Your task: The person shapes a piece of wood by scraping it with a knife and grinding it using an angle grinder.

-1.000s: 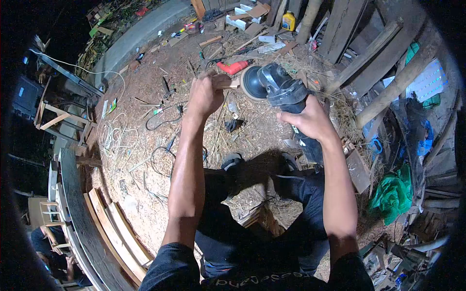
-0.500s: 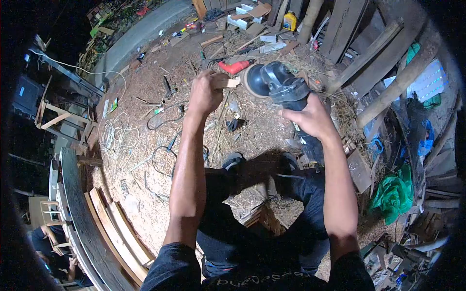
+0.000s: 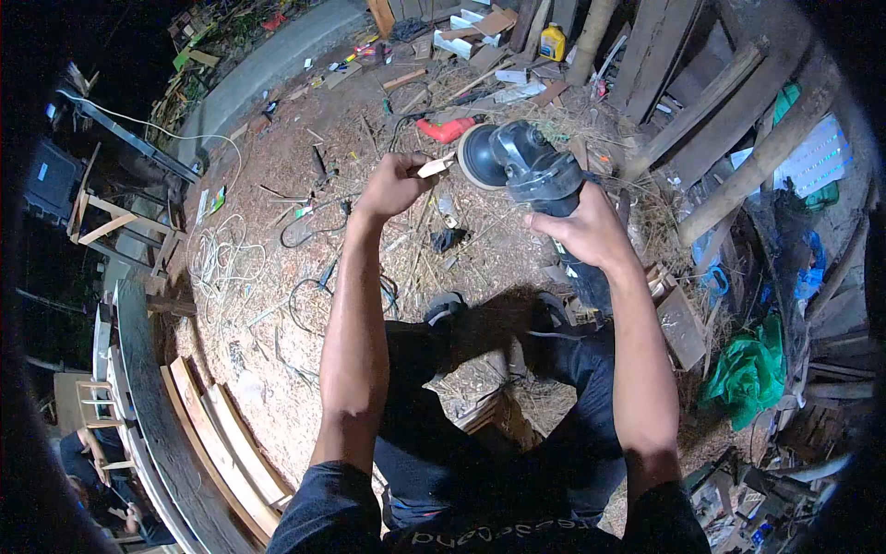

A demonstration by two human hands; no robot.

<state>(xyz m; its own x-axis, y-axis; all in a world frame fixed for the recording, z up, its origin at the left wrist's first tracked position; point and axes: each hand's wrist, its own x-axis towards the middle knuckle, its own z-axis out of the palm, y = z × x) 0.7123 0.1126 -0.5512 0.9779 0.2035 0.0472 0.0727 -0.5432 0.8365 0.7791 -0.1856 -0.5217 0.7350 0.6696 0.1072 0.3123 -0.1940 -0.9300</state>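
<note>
My right hand (image 3: 591,226) is wrapped round the body of a dark angle grinder (image 3: 535,162), whose round sanding disc (image 3: 480,157) faces left. A short, pale piece of wood (image 3: 434,168) is pinched in my left hand (image 3: 392,187), its tip pointing right toward the disc. Tip and disc edge are very close; whether they touch I cannot tell. Just behind them a red power tool (image 3: 446,128) lies on the ground.
Wood shavings cover the ground (image 3: 268,305), with a coiled white cord (image 3: 221,257) at left. Long boards (image 3: 208,434) lie at lower left, near another person (image 3: 106,480). Planks and poles (image 3: 738,175) lean at right, above a green plastic bag (image 3: 748,374). A yellow bottle (image 3: 552,42) stands behind.
My left hand has turned, so the wood's tip now angles differently beside the disc. The grinder has shifted slightly left and tilted a little.
</note>
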